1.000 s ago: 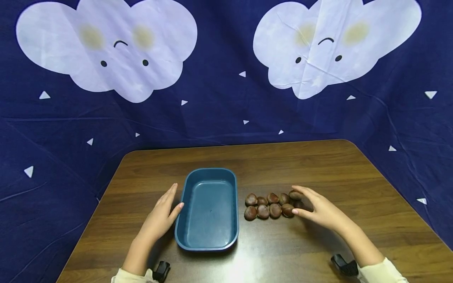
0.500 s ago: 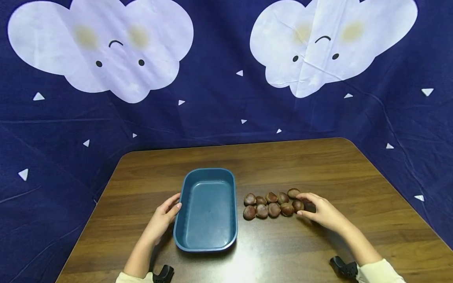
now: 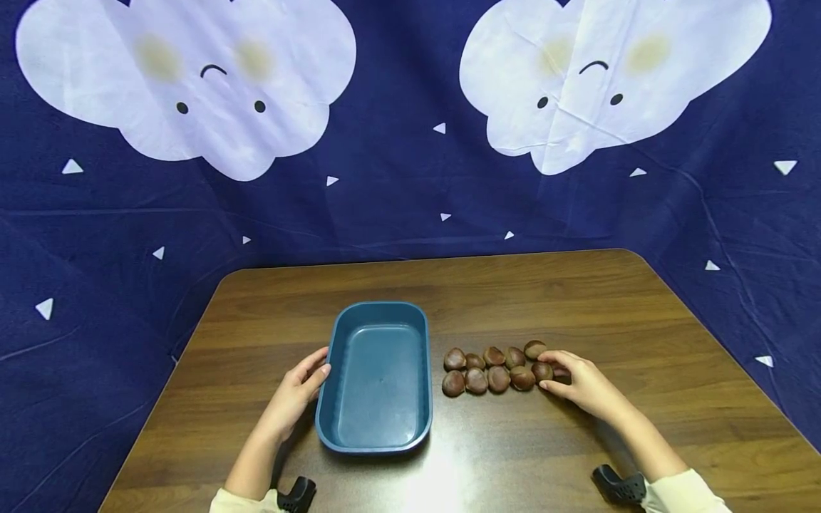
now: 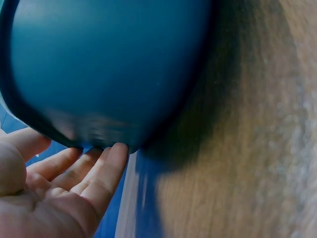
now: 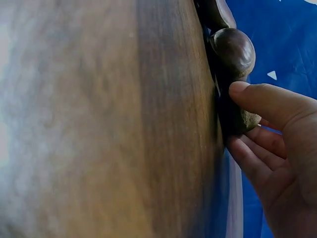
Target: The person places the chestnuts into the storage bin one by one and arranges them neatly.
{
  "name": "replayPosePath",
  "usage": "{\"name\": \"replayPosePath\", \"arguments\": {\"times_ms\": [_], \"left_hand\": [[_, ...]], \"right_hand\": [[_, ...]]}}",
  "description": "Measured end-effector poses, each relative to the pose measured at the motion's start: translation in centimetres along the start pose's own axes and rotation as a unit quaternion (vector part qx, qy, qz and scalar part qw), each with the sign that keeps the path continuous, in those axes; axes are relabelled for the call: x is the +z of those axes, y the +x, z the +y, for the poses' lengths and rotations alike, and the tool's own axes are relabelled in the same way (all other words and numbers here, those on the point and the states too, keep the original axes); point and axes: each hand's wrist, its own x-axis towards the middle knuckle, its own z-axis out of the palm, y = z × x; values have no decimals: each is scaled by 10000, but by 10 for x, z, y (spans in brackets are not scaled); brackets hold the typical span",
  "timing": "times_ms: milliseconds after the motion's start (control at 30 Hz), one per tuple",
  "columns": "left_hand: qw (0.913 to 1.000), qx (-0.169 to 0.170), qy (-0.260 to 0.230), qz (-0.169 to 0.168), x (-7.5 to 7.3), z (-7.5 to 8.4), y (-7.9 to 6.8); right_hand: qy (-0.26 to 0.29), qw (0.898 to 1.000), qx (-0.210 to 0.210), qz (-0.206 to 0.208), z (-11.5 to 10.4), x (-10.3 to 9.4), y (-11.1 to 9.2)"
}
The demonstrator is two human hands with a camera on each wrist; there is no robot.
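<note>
A blue rectangular tray [image 3: 381,449] stands on the table, its inside bare. My left hand [image 3: 286,400] is at its left wall; in the left wrist view the fingertips [image 4: 117,151] touch the tray's outer side, the fingers nearly straight and the thumb beside the rim. To the right of the tray, several brown chestnuts [image 3: 498,379] lie in two rows. My right hand [image 3: 586,388] is at the right end of the rows, with thumb and fingers around the end chestnut [image 3: 542,372] of the near row. In the right wrist view the thumb overlaps that chestnut [image 5: 242,119].
The wooden table [image 3: 500,299] has rounded far corners. Behind it hangs a dark blue cloth [image 3: 391,107] with white clouds and small triangles. A black strap device [image 3: 298,494] sits at the left wrist, another black device [image 3: 618,486] at the right wrist.
My left hand has moved in against the tray's side, its fingers drawing closer to it. My right fingers have come from above the chestnuts down around the end one. Tray and chestnuts stay put.
</note>
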Motion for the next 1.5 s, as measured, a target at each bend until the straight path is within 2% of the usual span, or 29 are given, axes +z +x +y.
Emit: {"name": "replayPosePath", "arguments": {"times_ms": [200, 533, 700, 967, 1167, 1367, 1500], "left_hand": [[9999, -9, -105, -27, 1, 1, -1], [9998, 35, -136, -119, 2, 3, 0], [9999, -30, -119, -108, 1, 4, 0], [10000, -38, -29, -7, 1, 5, 1], [10000, -77, 1, 47, 2, 5, 0], [9999, -123, 29, 56, 4, 6, -1], [9998, -172, 44, 49, 4, 7, -1]], "right_hand": [[197, 9998, -20, 41, -3, -3, -2], [-215, 9992, -225, 254, -7, -13, 5], [-187, 9991, -299, 233, -15, -17, 16], [563, 9970, -528, 54, -45, -13, 44], [599, 9940, -911, -68, -75, -1, 66], [1151, 9848, -1256, -343, -103, 15, 88], [1192, 9809, -1421, -590, -122, 25, 99]]}}
